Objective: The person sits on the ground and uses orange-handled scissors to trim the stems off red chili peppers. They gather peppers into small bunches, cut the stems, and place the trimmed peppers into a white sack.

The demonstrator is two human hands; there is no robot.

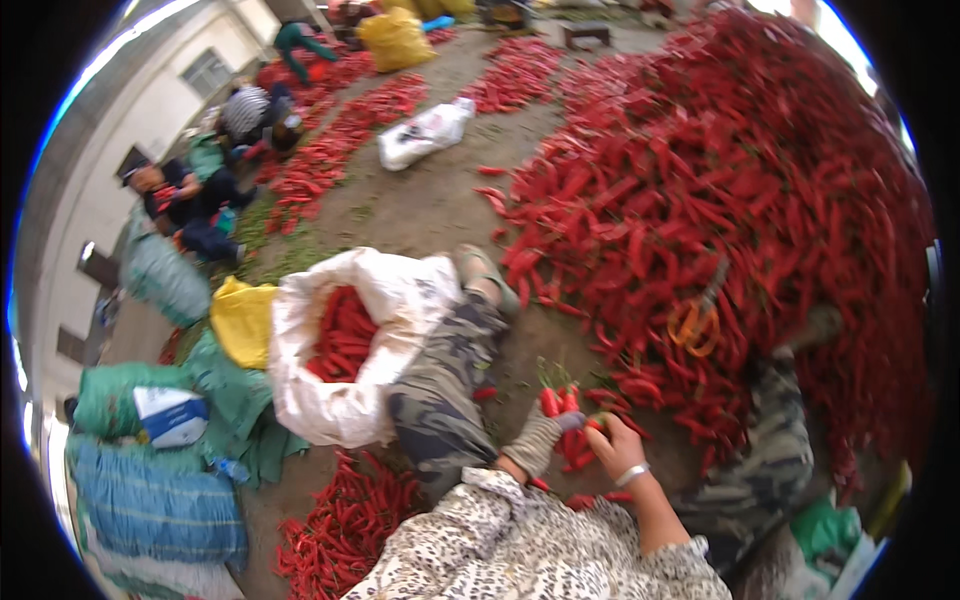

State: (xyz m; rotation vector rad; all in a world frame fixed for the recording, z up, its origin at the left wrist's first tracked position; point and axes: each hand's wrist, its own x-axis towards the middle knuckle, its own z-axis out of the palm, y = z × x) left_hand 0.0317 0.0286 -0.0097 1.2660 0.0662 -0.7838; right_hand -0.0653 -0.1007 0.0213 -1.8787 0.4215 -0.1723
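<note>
My left hand [535,440], in a grey knit glove, is closed around a few red chilies [560,398] with green stems pointing up. My bare right hand [615,450], with a white band at the wrist, has its fingers pinched on a chili at their tips, just right of the left hand. Loose chilies lie below and around both hands. A white woven sack [300,400] with chilies inside stands left of my camouflage-clad leg. Orange-handled scissors [692,325] lie on the big chili pile [700,180] at the right.
Two co-workers [180,200] [250,120] sit at the upper left, another person [300,45] behind them. Stuffed green and blue sacks [160,500] and a yellow sack [240,315] line the left. A chili heap [340,520] lies by my left side; a white bundle [420,135] lies ahead.
</note>
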